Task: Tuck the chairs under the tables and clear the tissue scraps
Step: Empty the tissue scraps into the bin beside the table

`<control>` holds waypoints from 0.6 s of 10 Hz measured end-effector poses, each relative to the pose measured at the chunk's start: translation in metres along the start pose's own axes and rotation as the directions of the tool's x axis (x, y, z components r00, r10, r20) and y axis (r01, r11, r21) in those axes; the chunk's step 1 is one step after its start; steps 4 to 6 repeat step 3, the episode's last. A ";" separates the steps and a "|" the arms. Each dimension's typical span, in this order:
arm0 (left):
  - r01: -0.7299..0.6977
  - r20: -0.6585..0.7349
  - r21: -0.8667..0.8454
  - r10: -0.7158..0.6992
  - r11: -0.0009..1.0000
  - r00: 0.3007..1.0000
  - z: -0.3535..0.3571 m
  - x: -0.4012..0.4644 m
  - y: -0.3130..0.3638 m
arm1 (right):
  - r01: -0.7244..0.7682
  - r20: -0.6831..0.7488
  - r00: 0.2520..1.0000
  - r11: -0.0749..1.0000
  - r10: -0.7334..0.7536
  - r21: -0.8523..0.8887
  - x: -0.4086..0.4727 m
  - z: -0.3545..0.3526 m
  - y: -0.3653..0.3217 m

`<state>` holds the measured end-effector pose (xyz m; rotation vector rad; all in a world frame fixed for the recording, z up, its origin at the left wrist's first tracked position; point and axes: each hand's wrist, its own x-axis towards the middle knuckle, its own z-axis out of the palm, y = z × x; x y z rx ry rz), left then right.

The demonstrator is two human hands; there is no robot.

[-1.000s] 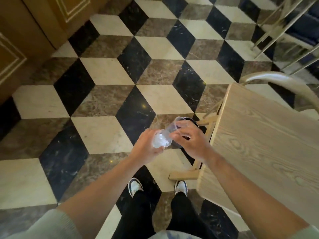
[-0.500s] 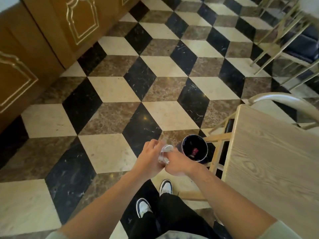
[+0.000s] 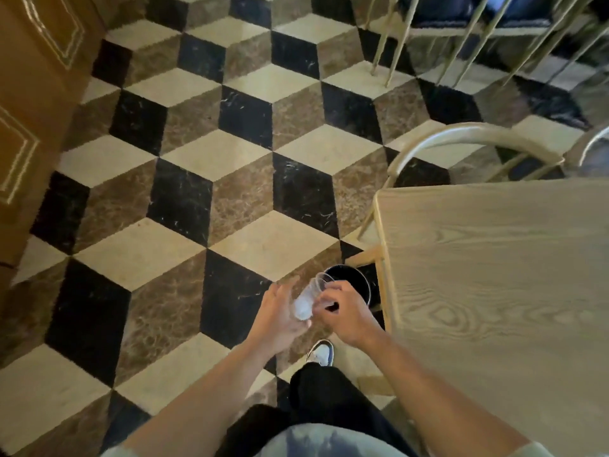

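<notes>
My left hand (image 3: 280, 319) holds a clear plastic cup (image 3: 309, 296) tilted on its side, mouth toward a small black bin (image 3: 354, 280) on the floor. My right hand (image 3: 342, 313) grips the cup's rim side, just above the bin. White tissue seems to sit in the cup's bottom. The bin stands beside the corner of a pale wooden table (image 3: 494, 275). A chair with a curved pale back (image 3: 468, 136) is tucked at the table's far edge.
Patterned black, cream and brown marble floor (image 3: 204, 199) stretches ahead. Wooden panelled cabinets (image 3: 29, 94) line the left. More chair legs (image 3: 389, 44) and dark seats stand at the top right. My shoe (image 3: 321, 352) is near the table leg.
The view has tilted up and the table has shifted. My hands stay together over the bin, and the cup shows more clearly tilted toward it than half a second ago.
</notes>
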<state>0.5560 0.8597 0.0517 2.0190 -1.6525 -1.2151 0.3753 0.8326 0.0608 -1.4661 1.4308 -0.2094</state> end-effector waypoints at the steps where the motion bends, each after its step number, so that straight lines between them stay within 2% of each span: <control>1: 0.019 0.138 0.056 -0.026 0.998 0.990 -0.005 0.049 0.020 | -0.107 -0.191 0.975 0.994 0.111 0.028 0.019 -0.029 0.013; 2: -0.011 0.232 0.108 -0.015 0.994 0.972 -0.011 0.078 0.023 | -0.228 -0.196 0.954 0.974 0.226 0.011 0.030 -0.045 0.022; 3: 0.022 0.256 0.126 -0.054 0.992 0.965 -0.021 0.105 0.022 | -0.347 -0.257 0.889 0.924 0.379 0.161 0.037 -0.053 0.027; 6: 0.022 0.256 0.126 -0.054 0.992 0.965 -0.021 0.105 0.022 | -0.347 -0.257 0.889 0.924 0.379 0.161 0.037 -0.053 0.027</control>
